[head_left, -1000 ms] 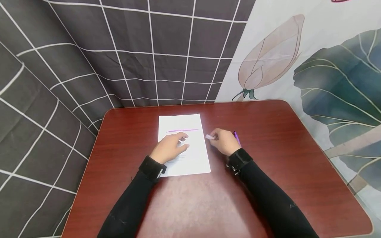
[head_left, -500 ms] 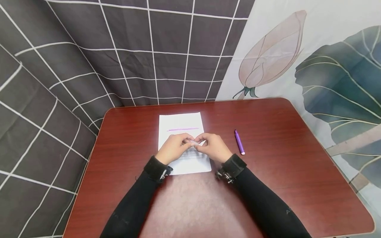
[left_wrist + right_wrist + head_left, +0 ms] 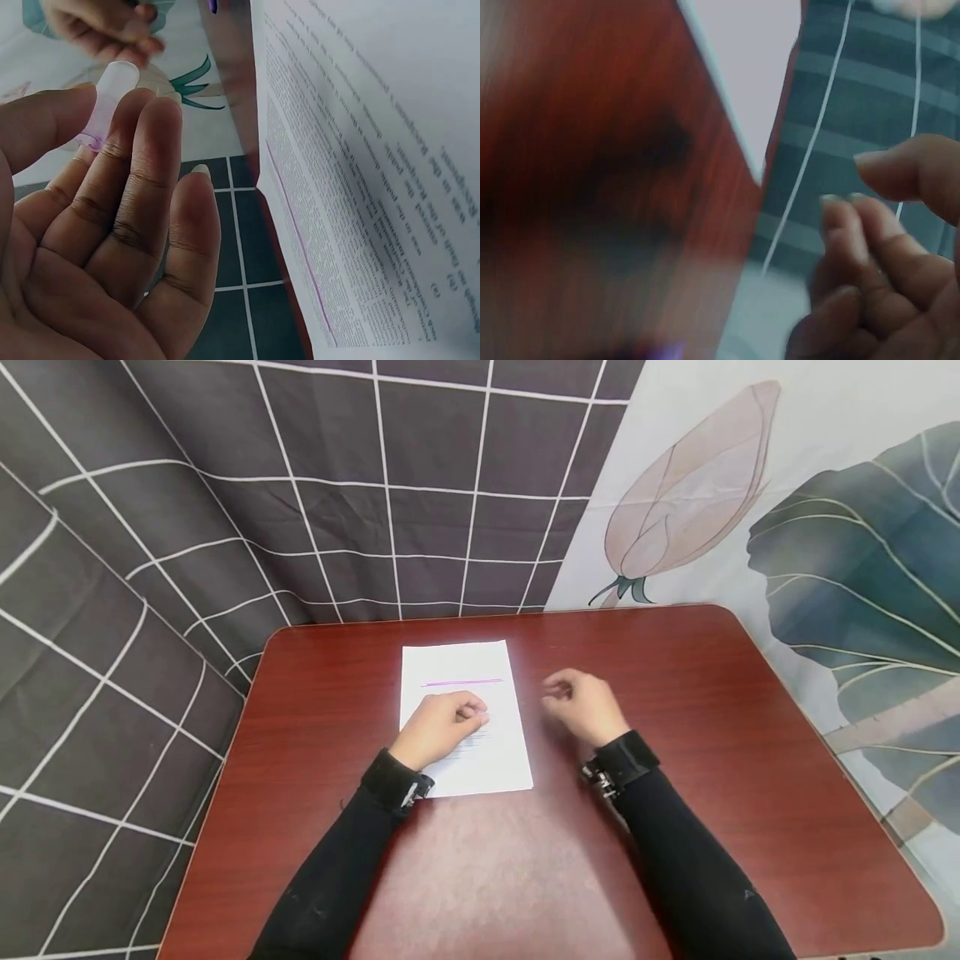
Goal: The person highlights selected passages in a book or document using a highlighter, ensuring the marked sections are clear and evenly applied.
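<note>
My left hand [image 3: 438, 727] is over the printed sheet [image 3: 457, 658] and pinches a small clear cap [image 3: 112, 94] between thumb and fingers. Purple ink stains the cap's lower end in the left wrist view. To the right of the sheet, my right hand [image 3: 588, 703] is above the table, fingers loosely bent with a gap to the thumb and nothing between them. A purple marker shows only as a bit of its barrel [image 3: 213, 6] in the left wrist view; in the head view the right hand and wrist hide it.
The reddish-brown table [image 3: 675, 652] has rounded corners. A purple line [image 3: 461, 682] crosses the upper part of the sheet, above printed text. Behind the table hang a dark grid cloth [image 3: 431, 518] and a floral cloth [image 3: 690, 493].
The right hand first brought the cap from the right to the left hand over the sheet. It then let go and moved back right, over the marker; the left hand keeps the cap.
</note>
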Tool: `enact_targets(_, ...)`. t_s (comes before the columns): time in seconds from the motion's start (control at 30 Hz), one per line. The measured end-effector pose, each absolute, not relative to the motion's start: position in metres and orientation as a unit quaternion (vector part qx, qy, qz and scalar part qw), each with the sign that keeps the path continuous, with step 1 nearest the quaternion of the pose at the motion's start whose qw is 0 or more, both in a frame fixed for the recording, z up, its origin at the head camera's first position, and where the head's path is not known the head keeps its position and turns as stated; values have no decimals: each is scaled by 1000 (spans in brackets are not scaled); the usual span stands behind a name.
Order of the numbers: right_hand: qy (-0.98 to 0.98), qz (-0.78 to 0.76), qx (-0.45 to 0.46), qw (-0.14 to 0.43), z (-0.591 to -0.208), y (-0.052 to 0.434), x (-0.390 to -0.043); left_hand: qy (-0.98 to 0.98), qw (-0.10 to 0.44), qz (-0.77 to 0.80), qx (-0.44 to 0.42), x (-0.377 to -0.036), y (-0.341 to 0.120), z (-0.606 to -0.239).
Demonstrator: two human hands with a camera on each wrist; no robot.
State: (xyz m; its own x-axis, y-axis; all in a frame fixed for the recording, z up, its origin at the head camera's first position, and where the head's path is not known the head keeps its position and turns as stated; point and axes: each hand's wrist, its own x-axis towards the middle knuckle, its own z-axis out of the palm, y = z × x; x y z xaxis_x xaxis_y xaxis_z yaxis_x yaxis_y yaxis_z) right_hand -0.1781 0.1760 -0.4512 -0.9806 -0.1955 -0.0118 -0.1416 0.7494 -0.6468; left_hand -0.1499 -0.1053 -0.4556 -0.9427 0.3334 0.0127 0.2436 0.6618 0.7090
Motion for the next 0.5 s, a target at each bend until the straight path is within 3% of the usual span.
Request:
enact_targets(0.23,962,-266,-1,64,-452,230,-187,911,60,381,146,-146,-112,-454)
enact_targets(0.5,974,-199,70,88,-465,249,-196,912,53,385,134,-152,-111,-453)
